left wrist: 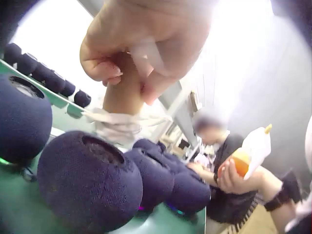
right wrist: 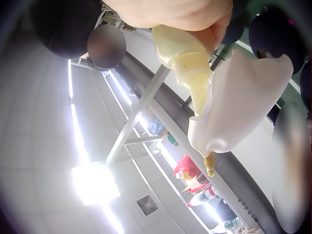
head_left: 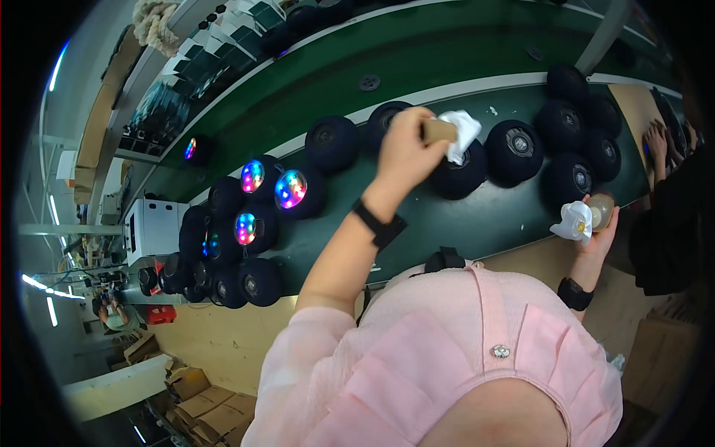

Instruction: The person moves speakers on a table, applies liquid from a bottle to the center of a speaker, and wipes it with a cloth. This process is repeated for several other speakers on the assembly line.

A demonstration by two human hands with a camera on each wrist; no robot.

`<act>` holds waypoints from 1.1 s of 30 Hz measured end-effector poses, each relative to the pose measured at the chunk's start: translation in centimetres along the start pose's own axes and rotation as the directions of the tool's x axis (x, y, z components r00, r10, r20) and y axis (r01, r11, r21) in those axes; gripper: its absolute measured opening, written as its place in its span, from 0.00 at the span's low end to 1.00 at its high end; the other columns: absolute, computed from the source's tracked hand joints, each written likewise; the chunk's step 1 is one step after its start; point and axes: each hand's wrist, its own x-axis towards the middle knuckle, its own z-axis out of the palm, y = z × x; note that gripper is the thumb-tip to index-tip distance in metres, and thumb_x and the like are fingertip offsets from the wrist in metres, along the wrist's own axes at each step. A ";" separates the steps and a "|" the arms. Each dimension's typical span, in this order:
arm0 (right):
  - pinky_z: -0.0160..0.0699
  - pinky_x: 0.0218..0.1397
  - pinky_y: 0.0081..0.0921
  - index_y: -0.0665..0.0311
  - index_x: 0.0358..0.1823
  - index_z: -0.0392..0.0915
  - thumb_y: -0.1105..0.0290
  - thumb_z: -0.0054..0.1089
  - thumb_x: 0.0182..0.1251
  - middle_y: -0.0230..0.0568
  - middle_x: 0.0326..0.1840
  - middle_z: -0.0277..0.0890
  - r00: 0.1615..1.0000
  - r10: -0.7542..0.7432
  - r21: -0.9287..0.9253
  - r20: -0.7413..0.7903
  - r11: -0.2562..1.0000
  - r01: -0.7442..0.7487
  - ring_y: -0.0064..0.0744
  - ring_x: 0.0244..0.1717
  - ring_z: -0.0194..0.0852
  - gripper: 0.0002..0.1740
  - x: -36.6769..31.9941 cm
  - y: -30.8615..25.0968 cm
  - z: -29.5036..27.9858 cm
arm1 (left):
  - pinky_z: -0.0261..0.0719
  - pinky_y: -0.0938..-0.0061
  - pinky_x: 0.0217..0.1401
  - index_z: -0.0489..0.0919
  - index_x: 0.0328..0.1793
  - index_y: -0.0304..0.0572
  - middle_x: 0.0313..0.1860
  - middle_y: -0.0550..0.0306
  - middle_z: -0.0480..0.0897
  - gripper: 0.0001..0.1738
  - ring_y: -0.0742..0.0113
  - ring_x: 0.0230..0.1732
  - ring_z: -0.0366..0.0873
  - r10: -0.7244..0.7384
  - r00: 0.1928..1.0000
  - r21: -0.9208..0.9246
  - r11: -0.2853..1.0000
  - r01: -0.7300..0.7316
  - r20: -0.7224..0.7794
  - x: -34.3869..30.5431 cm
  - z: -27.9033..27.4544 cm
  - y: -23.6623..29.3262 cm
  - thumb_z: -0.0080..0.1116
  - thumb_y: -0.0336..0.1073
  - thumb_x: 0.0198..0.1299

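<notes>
My left hand (head_left: 406, 153) grips a tan stick-like handle (left wrist: 124, 87) with white cloth (left wrist: 117, 127) bunched at its lower end. In the head view the cloth overlaps the top of a round, dark blue fabric-covered speaker (head_left: 459, 177). Another speaker (left wrist: 90, 183), with a dark recessed top, sits below the hand in the left wrist view. Held out at the table's right edge, my right hand (head_left: 602, 231) holds a translucent yellowish squeeze bottle (right wrist: 190, 63). White cloth or paper (right wrist: 239, 105) surrounds the bottle's nozzle, whose yellow tip (right wrist: 209, 165) pokes through.
More speakers stand along the green table (head_left: 350, 246); several on the left glow with coloured lights (head_left: 290, 188). A cluster of speakers (head_left: 560, 125) fills the right end. Beyond it another person's hands (head_left: 655, 141) rest near a cardboard sheet (head_left: 631, 123). A white box (head_left: 155, 227) stands far left.
</notes>
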 end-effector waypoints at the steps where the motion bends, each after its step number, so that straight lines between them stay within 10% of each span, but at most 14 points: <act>1: 0.74 0.52 0.46 0.64 0.53 0.66 0.49 0.49 0.64 0.54 0.47 0.70 1.000 -0.018 -0.021 0.018 1.000 0.019 0.51 0.48 0.70 0.26 0.0 -0.2 0.1 | 0.75 0.71 0.46 0.71 0.47 0.38 0.40 0.49 0.75 0.25 0.57 0.42 0.76 -0.099 0.994 -0.176 0.980 0.088 -0.049 -1.1 -1.9 -0.9 0.67 0.33 0.41; 4: 0.74 0.52 0.45 0.64 0.53 0.66 0.49 0.50 0.64 0.54 0.47 0.70 0.999 -0.033 -0.069 0.032 0.997 0.035 0.51 0.47 0.70 0.27 -0.5 0.4 1.5 | 0.74 0.76 0.48 0.72 0.49 0.39 0.42 0.54 0.74 0.25 0.64 0.45 0.74 -0.339 0.937 -0.484 0.835 0.260 -0.083 -6.9 -8.0 -5.1 0.68 0.31 0.42; 7: 0.74 0.52 0.45 0.65 0.53 0.66 0.49 0.51 0.63 0.54 0.47 0.69 0.999 0.037 -0.133 0.035 0.991 -0.032 0.51 0.47 0.71 0.28 -0.7 2.2 2.7 | 0.74 0.74 0.48 0.73 0.50 0.42 0.44 0.53 0.72 0.26 0.61 0.45 0.74 -0.409 0.877 -0.186 0.910 0.371 -0.250 -14.3 -13.2 -7.5 0.68 0.32 0.41; 9: 0.74 0.51 0.44 0.66 0.53 0.66 0.50 0.53 0.62 0.54 0.46 0.69 0.996 0.091 -0.148 0.017 0.985 -0.088 0.50 0.46 0.71 0.28 -0.4 3.7 3.7 | 0.75 0.70 0.48 0.74 0.51 0.44 0.44 0.52 0.71 0.27 0.57 0.44 0.75 -0.592 0.719 0.291 0.661 0.692 -0.364 -18.4 -15.7 -7.3 0.68 0.35 0.40; 14: 0.75 0.51 0.42 0.65 0.53 0.65 0.51 0.56 0.60 0.53 0.46 0.69 0.968 0.252 -0.185 0.004 0.951 -0.247 0.49 0.45 0.71 0.28 -0.3 7.4 6.0 | 0.76 0.65 0.45 0.74 0.50 0.47 0.43 0.48 0.73 0.26 0.50 0.43 0.76 -0.636 0.588 0.431 0.406 0.806 -0.501 -22.7 -18.0 -7.8 0.65 0.38 0.40; 22: 0.75 0.52 0.43 0.64 0.54 0.66 0.51 0.54 0.62 0.52 0.47 0.70 0.955 0.286 -0.301 0.080 0.920 -0.251 0.49 0.47 0.71 0.27 -0.6 9.8 8.3 | 0.74 0.60 0.46 0.69 0.50 0.42 0.42 0.48 0.76 0.32 0.46 0.47 0.72 -0.578 0.665 0.470 0.473 0.745 -0.473 -23.9 -17.8 -9.8 0.70 0.36 0.36; 28: 0.74 0.53 0.44 0.62 0.51 0.71 0.52 0.54 0.62 0.47 0.47 0.74 0.951 0.296 -0.318 0.088 0.913 -0.255 0.47 0.46 0.73 0.23 -2.1 8.2 9.0 | 0.65 0.58 0.56 0.71 0.52 0.36 0.49 0.45 0.73 0.32 0.46 0.55 0.66 -0.194 0.812 0.579 0.612 0.539 -0.551 -22.2 -19.2 -4.7 0.67 0.36 0.38; 33: 0.74 0.52 0.42 0.59 0.45 0.73 0.51 0.51 0.64 0.40 0.42 0.76 0.988 0.125 -0.260 0.095 0.961 -0.097 0.42 0.44 0.75 0.19 -3.6 8.9 10.1 | 0.71 0.75 0.44 0.76 0.48 0.41 0.45 0.56 0.77 0.21 0.66 0.47 0.75 -0.404 0.880 0.124 0.888 0.442 -0.249 -16.9 -16.1 -0.7 0.65 0.35 0.47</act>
